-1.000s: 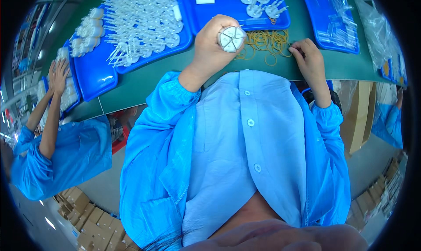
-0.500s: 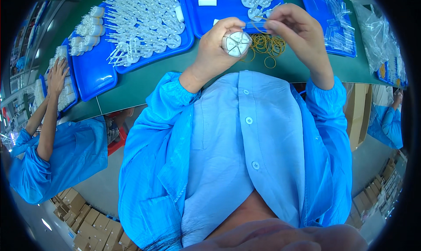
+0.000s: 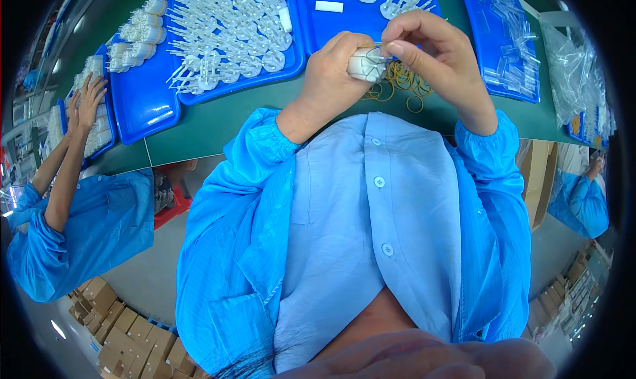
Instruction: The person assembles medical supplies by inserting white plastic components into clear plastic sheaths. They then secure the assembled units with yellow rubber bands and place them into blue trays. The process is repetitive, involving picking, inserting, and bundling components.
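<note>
My left hand is wrapped around a bundle of white wedge-shaped plastic pieces, whose round segmented end faces me and to the right. Thumb and forefinger of my right hand pinch together right beside the bundle. A thin rubber band seems to be between those fingertips, mostly hidden by them. Below and between the hands, a loose heap of tan rubber bands lies on the green table.
Blue trays hold many white stemmed parts, several white parts and clear plastic pieces. Bundled white parts sit in the left tray. A clear plastic bag lies at right. A co-worker's hands work at far left.
My right hand has brought the rubber band left to the bundle. The bundle has turned in my left hand, its segmented end now facing more to the right. The view has shifted slightly.
</note>
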Demonstrator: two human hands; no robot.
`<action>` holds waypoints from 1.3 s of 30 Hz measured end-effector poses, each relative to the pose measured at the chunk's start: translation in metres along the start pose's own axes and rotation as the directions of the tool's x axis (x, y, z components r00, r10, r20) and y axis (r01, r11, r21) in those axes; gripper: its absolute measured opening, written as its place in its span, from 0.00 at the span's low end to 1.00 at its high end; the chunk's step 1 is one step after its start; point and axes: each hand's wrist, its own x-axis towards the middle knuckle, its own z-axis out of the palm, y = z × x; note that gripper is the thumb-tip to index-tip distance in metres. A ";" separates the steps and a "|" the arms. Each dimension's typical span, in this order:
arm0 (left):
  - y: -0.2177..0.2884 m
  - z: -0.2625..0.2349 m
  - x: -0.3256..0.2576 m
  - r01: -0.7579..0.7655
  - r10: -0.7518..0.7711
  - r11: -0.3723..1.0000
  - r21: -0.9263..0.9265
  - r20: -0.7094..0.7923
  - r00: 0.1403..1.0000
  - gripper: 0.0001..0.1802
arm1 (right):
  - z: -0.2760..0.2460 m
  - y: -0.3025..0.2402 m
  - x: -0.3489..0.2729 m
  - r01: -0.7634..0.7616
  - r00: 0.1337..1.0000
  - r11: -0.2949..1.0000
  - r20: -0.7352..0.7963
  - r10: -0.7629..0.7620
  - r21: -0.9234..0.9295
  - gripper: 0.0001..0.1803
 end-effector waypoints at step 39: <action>0.055 -0.032 -0.001 0.192 -0.170 0.976 -0.102 0.195 0.966 0.32 | 0.032 -0.045 0.002 0.200 0.979 0.900 0.047 -0.198 -0.388 0.45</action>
